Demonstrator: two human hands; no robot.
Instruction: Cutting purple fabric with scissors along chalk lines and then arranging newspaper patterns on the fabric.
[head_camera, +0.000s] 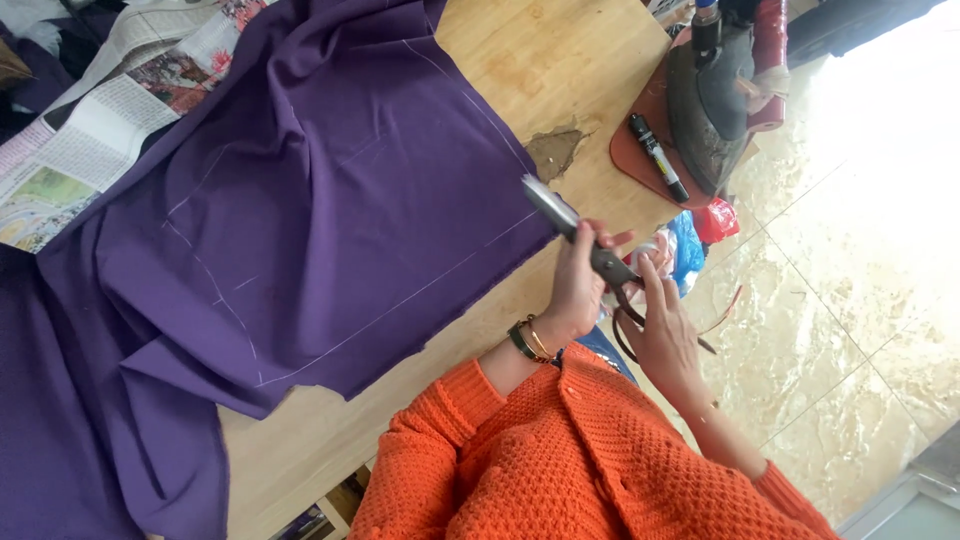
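Both hands, left hand (578, 285) and right hand (662, 335), fingers gripping scissors (580, 235), blades pointing ten o'clock toward purple fabric (320, 210) edge on worktop (540, 60).

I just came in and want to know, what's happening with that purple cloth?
A person in an orange sweater holds scissors in both hands at the edge of a purple cloth marked with chalk lines. The left hand grips near the blades, the right hand is at the handles. An iron and marker sit nearby on the table.
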